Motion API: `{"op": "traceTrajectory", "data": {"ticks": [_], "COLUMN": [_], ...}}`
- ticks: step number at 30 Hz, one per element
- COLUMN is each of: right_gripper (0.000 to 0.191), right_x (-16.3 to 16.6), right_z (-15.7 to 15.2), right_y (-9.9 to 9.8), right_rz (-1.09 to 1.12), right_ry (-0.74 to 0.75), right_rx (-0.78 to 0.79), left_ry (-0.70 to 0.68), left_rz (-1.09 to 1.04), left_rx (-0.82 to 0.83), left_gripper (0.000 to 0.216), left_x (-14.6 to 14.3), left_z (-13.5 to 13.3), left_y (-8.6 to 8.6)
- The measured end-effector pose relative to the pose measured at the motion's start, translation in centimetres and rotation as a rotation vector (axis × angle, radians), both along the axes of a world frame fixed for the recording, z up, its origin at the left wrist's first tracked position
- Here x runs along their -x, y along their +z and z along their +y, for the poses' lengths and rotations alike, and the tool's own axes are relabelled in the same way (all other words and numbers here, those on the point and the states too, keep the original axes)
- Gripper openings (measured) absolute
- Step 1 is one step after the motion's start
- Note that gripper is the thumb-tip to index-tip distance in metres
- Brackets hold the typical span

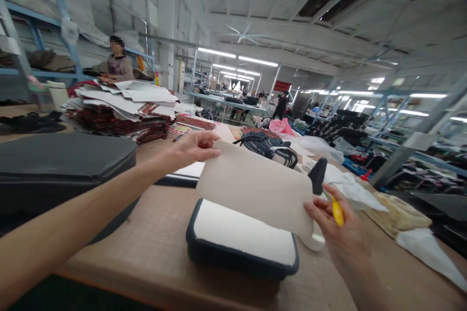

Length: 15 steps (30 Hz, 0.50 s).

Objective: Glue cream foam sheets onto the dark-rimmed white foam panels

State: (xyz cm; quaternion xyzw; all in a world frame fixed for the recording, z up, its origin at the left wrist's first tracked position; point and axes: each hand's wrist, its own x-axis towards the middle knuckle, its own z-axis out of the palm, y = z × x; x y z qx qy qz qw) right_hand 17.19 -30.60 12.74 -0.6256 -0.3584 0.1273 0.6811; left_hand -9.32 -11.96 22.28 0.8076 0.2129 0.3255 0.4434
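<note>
To handle the flat beige sheet (255, 184) well, I'd suggest a light, even pull from both sides so it neither creases nor sags, with the tapered yellow handle (337, 212) angled clear of its edge. The sheet spans the two hands, a navy-rimmed, white-topped rectangular case (244, 233) at its six o'clock. The left hand (199, 148) pinches its corner at ten o'clock, thumb and fingers closed; the right hand (335, 218) pinches its edge at four, the handle among its fingers. Count: two hands, one held sheet, one white-topped case, one yellow handle, one bulky dark-grey case (65, 155) at nine.
</note>
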Motion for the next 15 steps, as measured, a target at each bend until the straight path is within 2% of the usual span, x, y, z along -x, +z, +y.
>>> {"op": "traceTrajectory", "data": {"ticks": [3, 7, 9, 11, 15], "right_gripper": [0.072, 0.071, 0.070, 0.068, 0.061], "right_x": [-0.4, -0.6, -0.7, -1.0, -1.9], "right_z": [-0.2, 0.2, 0.5, 0.6, 0.8], "right_y": [-1.2, -3.6, -4.7, -5.5, -6.8], "right_rz": [-0.141, -0.227, -0.266, -0.337, -0.523], "right_ry": [-0.115, -0.070, -0.063, -0.080, -0.141], "right_rx": [0.160, 0.329, 0.348, 0.379, 0.483], "left_ry": [0.083, 0.096, 0.096, 0.105, 0.093], "left_rz": [-0.026, 0.109, 0.178, 0.209, 0.270], "left_rx": [0.081, 0.163, 0.179, 0.198, 0.213], "left_gripper": [0.042, 0.021, 0.018, 0.026, 0.040], "left_x": [-0.2, 0.3, 0.6, 0.7, 0.6], "left_z": [0.7, 0.8, 0.7, 0.8, 1.2], "left_y": [-4.5, -9.5, -11.1, -12.2, -13.5]}}
